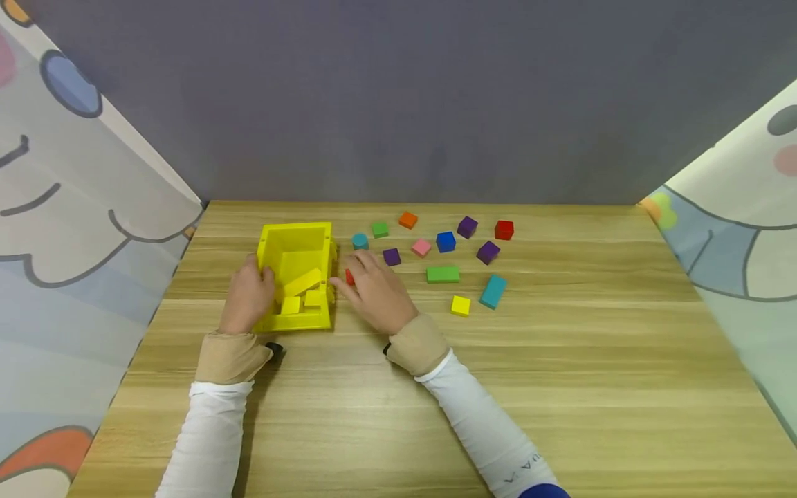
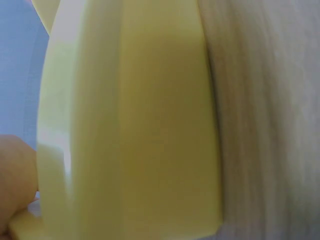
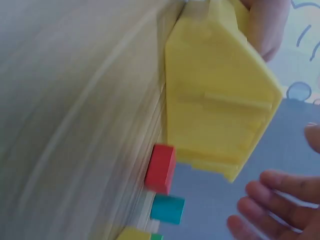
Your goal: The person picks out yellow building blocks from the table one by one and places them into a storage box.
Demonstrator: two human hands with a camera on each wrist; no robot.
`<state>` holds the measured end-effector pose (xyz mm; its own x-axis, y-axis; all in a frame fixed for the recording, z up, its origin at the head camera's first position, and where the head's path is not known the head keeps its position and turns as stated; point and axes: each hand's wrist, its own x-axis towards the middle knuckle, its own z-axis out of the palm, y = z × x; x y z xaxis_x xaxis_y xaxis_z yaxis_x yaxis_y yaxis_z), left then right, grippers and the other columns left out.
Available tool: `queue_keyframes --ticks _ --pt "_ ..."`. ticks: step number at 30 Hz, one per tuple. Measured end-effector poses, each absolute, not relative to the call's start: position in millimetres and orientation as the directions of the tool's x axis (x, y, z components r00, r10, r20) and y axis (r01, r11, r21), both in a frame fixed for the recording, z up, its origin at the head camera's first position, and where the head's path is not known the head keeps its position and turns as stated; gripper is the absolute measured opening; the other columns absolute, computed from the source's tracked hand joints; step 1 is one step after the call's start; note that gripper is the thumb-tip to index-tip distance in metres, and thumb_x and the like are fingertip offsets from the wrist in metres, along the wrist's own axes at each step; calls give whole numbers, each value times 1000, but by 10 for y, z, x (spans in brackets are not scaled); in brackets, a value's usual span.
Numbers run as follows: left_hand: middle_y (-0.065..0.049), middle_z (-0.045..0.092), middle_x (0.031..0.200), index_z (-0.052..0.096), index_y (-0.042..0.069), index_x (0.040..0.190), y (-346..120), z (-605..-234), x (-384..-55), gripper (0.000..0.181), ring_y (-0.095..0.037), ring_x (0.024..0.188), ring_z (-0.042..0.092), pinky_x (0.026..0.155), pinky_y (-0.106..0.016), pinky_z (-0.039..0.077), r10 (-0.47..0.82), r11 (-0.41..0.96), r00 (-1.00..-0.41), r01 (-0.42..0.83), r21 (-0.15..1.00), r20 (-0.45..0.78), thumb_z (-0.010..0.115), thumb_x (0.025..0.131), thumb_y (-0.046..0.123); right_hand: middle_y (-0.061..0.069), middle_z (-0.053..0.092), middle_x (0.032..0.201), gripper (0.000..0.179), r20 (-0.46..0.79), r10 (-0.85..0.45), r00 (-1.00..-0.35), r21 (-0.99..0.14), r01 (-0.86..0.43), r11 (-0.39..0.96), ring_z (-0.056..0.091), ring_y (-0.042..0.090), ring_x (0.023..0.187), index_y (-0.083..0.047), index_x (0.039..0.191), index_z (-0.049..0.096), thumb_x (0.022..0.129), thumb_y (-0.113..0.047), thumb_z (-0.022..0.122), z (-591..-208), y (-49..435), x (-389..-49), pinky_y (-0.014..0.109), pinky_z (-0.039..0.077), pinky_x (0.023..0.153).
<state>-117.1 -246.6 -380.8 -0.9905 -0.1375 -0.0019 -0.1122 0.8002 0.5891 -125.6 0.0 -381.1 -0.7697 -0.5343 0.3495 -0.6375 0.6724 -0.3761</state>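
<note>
A yellow plastic bin (image 1: 292,323) stands on the wooden table, with several yellow blocks (image 1: 290,306) lying inside near its front. My left hand (image 1: 248,296) grips the bin's left wall, thumb over the rim on the inner side. To the right of the bin, my right hand (image 1: 378,290) hovers with fingers spread and holds nothing. Partly covered by that hand in the head view is a red block (image 1: 349,277); the right wrist view shows the red block (image 3: 161,169) on the table close to the bin, apart from the fingers. A teal cylinder (image 1: 360,241) sits just behind it.
Right of the hand lie scattered blocks, among them a purple block (image 1: 391,256), a green bar (image 1: 443,274), a yellow block (image 1: 461,306), a teal bar (image 1: 493,292), a blue cube (image 1: 445,242) and a red cube (image 1: 504,230). A grey panel (image 1: 423,104) rises behind the table.
</note>
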Motion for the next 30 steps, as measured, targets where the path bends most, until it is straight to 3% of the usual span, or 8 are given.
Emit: queue_keyframes --ticks 3,8,14,23,30 --pt "-42 55 114 40 -17 129 -2476 -3818 -1176 42 -45 90 56 69 -53 48 -139 800 -990 -114 589 -3 31 104 15 16 56 132 55 303 -509 -806 -386 -592 708 50 28 124 0 132 56 103 -45 47 -3836 71 -1282 36 41 108" --pt "-42 56 113 41 -17 128 -2486 -3832 -1184 41 -44 88 56 67 -51 48 -136 799 -991 -106 592 7 32 104 15 16 57 126 62 215 -472 -855 -386 -518 763 49 28 113 3 134 54 100 -49 53 -3859 197 -1328 37 41 104" --pt "-42 55 114 42 -16 128 -2478 -3818 -1184 40 -48 94 57 72 -56 48 -139 800 -990 -112 590 0 32 104 15 19 55 130 61 119 -416 -902 -404 -427 809 49 31 122 4 132 54 95 -44 64 -3865 344 -1376 41 44 105" --pt "-41 57 111 42 -15 129 -2471 -3815 -1192 40 -43 86 57 65 -49 49 -143 801 -990 -116 587 -1 33 104 15 22 49 143 66 2 -368 -930 -417 -335 845 45 34 134 5 135 53 88 -36 75 -3902 466 -1440 42 37 112" --pt "-41 56 113 41 -16 130 -2483 -3825 -1187 42 -43 88 56 67 -51 49 -142 799 -990 -121 589 -11 32 104 16 25 52 136 60 -39 -373 -927 -441 -320 839 51 35 125 8 129 56 84 -25 80 -3944 477 -1468 40 41 109"
